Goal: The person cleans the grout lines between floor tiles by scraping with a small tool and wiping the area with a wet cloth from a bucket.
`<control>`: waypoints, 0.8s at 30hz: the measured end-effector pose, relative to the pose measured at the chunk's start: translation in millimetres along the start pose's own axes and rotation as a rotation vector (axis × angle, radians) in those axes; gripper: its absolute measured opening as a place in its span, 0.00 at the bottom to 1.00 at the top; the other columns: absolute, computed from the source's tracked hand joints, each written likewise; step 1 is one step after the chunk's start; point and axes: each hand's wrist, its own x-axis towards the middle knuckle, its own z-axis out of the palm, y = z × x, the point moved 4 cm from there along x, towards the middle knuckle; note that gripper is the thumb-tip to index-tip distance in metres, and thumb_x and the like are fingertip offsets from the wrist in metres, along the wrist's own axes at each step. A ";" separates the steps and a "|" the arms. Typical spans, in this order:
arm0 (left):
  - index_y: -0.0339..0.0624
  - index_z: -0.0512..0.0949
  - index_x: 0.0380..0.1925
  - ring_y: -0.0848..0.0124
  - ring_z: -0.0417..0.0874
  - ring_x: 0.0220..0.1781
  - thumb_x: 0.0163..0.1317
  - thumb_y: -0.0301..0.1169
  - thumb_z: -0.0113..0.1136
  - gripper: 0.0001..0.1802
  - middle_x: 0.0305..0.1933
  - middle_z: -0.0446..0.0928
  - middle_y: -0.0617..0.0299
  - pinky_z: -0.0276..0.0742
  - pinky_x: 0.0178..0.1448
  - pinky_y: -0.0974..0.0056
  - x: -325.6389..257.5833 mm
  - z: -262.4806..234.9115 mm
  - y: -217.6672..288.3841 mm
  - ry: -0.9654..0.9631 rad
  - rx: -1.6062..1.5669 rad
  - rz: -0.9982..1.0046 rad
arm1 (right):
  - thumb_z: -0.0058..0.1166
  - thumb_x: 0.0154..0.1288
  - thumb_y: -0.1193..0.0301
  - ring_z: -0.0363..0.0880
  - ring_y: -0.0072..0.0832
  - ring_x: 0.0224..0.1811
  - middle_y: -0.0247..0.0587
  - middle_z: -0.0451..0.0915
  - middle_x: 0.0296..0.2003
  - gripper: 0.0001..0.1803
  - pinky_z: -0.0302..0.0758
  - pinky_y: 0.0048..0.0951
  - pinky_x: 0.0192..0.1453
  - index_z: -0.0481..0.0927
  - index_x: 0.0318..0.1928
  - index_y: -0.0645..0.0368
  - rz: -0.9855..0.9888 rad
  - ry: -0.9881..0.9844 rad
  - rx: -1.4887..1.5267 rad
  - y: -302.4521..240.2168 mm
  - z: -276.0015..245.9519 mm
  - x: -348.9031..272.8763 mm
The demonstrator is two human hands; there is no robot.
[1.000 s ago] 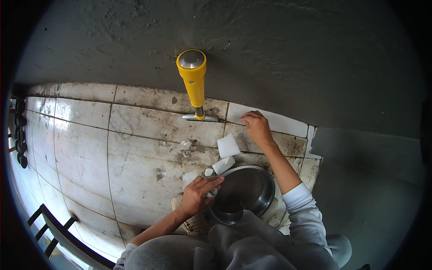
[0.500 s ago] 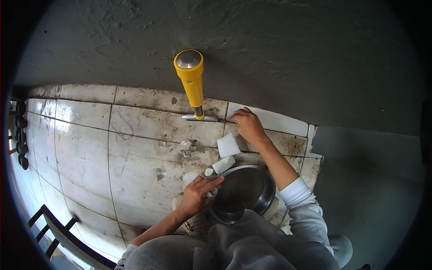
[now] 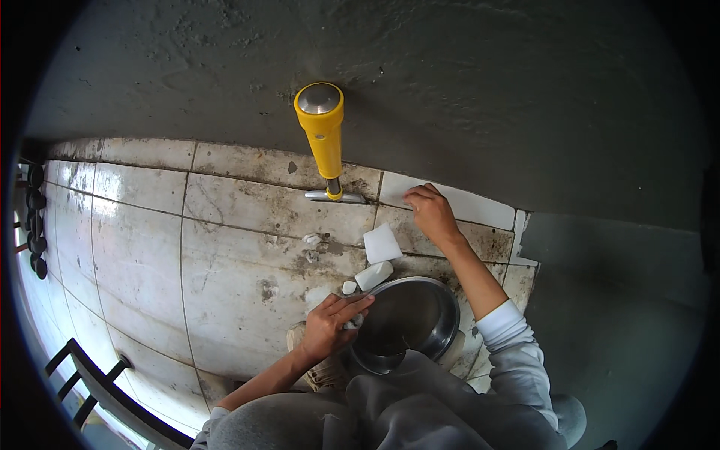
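Note:
At the foot of the dark wall, my right hand has its fingers drawn together against a white tile strip, near the seam along its lower edge. Whatever those fingers may hold is too small to make out. My left hand is bent round a whitish-grey lump, beside the rim of a round metal bowl. Between the hands lie a square white piece, a longer white block and a small white bit.
A yellow-handled tool with a flat metal blade stands upright on the stained floor tiles, close to the grey wall. A dark metal rack is at the lower left. Dark round objects line the far left.
My right hand has slid a little to the right along the white tile strip. My left hand stays in place beside the bowl.

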 end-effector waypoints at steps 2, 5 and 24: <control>0.49 0.76 0.56 0.65 0.80 0.45 0.37 0.23 0.64 0.37 0.55 0.79 0.65 0.76 0.49 0.64 -0.1 -0.4 0.3 0.002 -0.008 -0.009 | 0.48 0.49 0.85 0.79 0.40 0.45 0.42 0.83 0.39 0.13 0.76 0.36 0.55 0.84 0.33 0.62 -0.022 0.012 -0.019 4.2 -5.4 -3.0; 0.50 0.75 0.57 0.65 0.80 0.45 0.36 0.23 0.64 0.38 0.55 0.79 0.65 0.76 0.49 0.64 -0.7 -1.4 0.6 0.013 0.008 0.008 | 0.53 0.55 0.81 0.79 0.38 0.44 0.40 0.81 0.36 0.08 0.78 0.36 0.49 0.83 0.33 0.60 0.131 0.105 -0.025 15.4 -18.8 -12.9; 0.49 0.76 0.56 0.66 0.81 0.46 0.43 0.24 0.65 0.34 0.53 0.80 0.62 0.75 0.49 0.64 0.7 -1.3 1.8 0.010 0.011 0.001 | 0.57 0.52 0.84 0.79 0.40 0.43 0.40 0.80 0.37 0.09 0.78 0.37 0.47 0.82 0.35 0.61 0.159 0.408 -0.005 3.8 3.5 -4.9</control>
